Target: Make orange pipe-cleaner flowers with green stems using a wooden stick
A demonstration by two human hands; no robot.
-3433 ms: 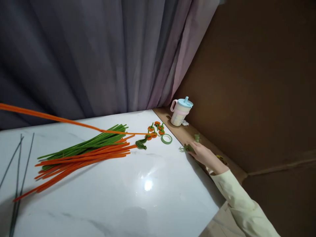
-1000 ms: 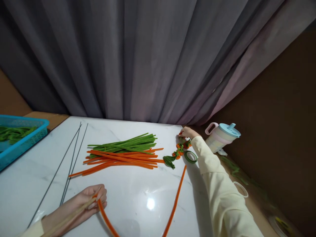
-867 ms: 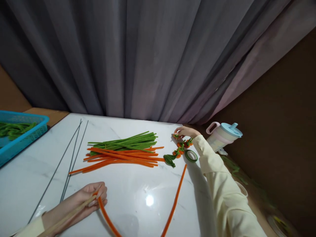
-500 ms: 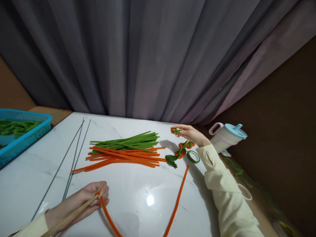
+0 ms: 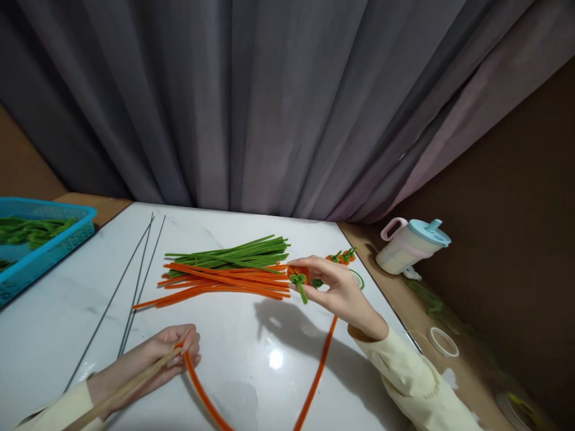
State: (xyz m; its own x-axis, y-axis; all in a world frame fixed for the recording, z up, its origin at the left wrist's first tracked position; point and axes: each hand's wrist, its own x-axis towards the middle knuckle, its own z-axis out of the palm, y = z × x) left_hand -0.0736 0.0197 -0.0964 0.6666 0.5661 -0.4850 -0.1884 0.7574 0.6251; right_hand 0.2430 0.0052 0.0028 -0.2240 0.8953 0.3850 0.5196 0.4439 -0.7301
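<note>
At the lower left, my left hand point(image 5: 182, 347) is closed around a wooden stick point(image 5: 130, 386) and the end of an orange pipe cleaner point(image 5: 204, 392) bent round its tip. That pipe cleaner loops down out of view and rises again on the right. Between thumb and fingers, my right hand point(image 5: 332, 284) pinches a small orange pipe-cleaner persimmon point(image 5: 297, 276) with green leaves and a green stem, held above the table. Behind this hand lie more orange persimmons point(image 5: 347, 257) and a partly hidden roll of green tape point(image 5: 358, 279).
Green pipe cleaners point(image 5: 242, 254) and orange pipe cleaners point(image 5: 215, 281) lie piled mid-table. Thin dark wires point(image 5: 140, 263) rest at left, near a blue basket point(image 5: 67, 242) of green pieces. A lidded cup point(image 5: 411, 245) and a white ring point(image 5: 444, 342) are at right.
My right hand has come left and nearer with the persimmon, turning it so its green stem points down towards me. My left hand keeps its hold almost unmoved.
</note>
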